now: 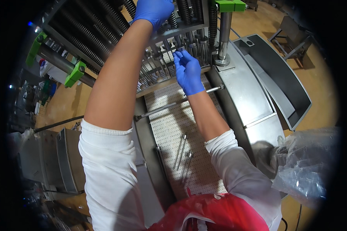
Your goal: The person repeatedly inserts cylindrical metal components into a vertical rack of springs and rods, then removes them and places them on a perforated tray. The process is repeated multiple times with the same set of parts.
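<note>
Above the white perforated conveyor belt (pixel 169 127), the blue-gloved left hand (pixel 153 11) grips the needle-head frame (pixel 181 32) to steady while right-hand (pixel 189 73) fingers pinch a thin steel needle (pixel 180 49) (two spares (pixel 183 152) lie below).

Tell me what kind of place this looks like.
Probably a food-processing plant floor. The gloved right hand and left hand work on a stainless machine's rows of needles and springs, above a white perforated conveyor belt, where loose needles lie.
</note>
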A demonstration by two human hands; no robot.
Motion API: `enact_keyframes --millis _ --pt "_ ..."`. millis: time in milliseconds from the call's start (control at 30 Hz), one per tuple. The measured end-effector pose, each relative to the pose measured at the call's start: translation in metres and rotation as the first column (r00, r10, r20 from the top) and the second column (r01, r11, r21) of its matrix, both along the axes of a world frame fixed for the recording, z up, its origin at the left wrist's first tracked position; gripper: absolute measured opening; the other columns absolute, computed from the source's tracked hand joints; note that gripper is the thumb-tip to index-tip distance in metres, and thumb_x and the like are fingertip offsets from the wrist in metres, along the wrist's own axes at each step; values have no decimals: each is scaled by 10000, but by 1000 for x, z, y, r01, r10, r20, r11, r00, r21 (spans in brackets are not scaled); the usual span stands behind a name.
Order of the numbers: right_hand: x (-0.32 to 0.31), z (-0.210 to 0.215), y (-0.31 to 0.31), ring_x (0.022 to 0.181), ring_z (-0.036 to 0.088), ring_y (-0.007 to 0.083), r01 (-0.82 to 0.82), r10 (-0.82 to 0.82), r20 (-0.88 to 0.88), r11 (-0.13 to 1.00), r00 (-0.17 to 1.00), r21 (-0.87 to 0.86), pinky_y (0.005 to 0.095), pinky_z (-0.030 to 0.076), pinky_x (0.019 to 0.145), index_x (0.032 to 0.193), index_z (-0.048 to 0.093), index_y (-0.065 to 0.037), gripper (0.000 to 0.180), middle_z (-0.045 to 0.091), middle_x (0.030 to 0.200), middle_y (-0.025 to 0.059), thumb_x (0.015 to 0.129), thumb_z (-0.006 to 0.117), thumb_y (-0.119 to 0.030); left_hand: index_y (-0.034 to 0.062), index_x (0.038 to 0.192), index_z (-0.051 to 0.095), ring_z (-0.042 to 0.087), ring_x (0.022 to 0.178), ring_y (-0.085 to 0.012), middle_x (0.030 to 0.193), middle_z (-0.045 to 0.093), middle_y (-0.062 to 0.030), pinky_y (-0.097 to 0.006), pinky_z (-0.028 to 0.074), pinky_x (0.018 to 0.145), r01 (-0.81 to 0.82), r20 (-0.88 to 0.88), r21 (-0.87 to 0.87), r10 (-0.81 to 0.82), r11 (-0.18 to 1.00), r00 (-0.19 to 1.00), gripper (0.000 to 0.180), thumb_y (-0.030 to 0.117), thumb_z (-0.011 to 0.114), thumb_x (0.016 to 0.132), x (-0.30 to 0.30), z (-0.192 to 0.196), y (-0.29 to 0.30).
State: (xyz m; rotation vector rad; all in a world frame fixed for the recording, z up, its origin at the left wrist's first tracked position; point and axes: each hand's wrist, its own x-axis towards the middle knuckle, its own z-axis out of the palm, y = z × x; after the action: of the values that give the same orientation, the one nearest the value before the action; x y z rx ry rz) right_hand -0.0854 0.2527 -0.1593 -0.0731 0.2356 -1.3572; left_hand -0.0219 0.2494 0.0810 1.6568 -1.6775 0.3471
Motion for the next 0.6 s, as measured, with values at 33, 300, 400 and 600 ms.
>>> enact_keyframes --millis 33,300,400,600 --pt "-10 -2 4 1063 655 254 -11 5 -88 998 996 -68 318 559 927 1224 619 76 287 665 1145 184 1002 586 -104 40 1073 732 698 998 -408 1033 724 -260 -460 521 930 29 -72 20 -27 999 997 276 222 681 872 -2 -3 -3" --pt "-130 -56 147 831 672 132 -30 -415 -897 905 150 -424 272 544 797 1046 739 15 241 729 909 98 950 691 -201 -45 1057 727 699 1026 -419 1060 715 -289 -464 540 887 23 -97 148 -8 989 995 321 198 631 870 -11 8 -8" --pt "-156 -137 221 950 627 390 -429 -576 -460 815 -676 -389 485 523 879 1141 648 -6 291 641 978 168 924 636 -198 -28 1045 735 699 1019 -419 1040 717 -287 -476 535 882 -36 -41 20 37 999 998 323 230 635 878 16 -5 -24" --pt "-153 -150 231 1086 577 371 -428 -331 -593 903 -734 27 530 499 903 1176 563 -23 335 592 1101 202 869 648 -124 27 1013 742 701 993 -413 1008 724 -268 -482 531 881 59 -133 20 -55 998 990 276 257 643 895 5 1 2"
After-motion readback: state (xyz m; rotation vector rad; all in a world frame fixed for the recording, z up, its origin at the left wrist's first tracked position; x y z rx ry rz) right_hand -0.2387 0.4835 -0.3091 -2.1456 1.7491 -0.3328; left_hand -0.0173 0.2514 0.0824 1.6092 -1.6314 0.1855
